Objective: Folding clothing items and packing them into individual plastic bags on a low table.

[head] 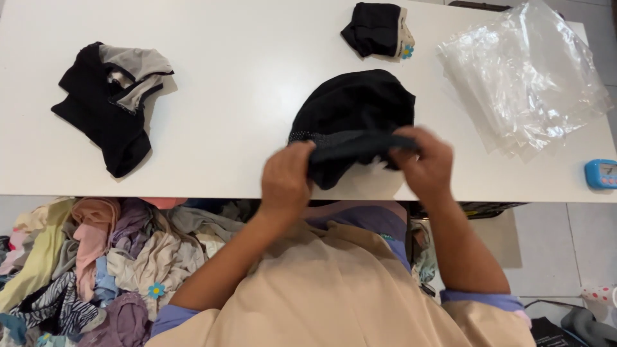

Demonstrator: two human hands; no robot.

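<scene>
A black knitted garment point(353, 109) lies on the white table point(244, 90) right in front of me, its near edge lifted. My left hand point(286, 180) grips that edge on the left side. My right hand point(425, 164) grips it on the right side. Both hands are closed on the fabric near the table's front edge, and part of the cloth is hidden under my fingers.
A black and grey garment point(106, 103) lies at the table's left. A small folded black piece point(378, 29) sits at the back. Clear plastic bags point(524, 77) are stacked at the right, a blue timer point(601, 173) near them. A heap of mixed clothes point(90, 263) sits below the table, left.
</scene>
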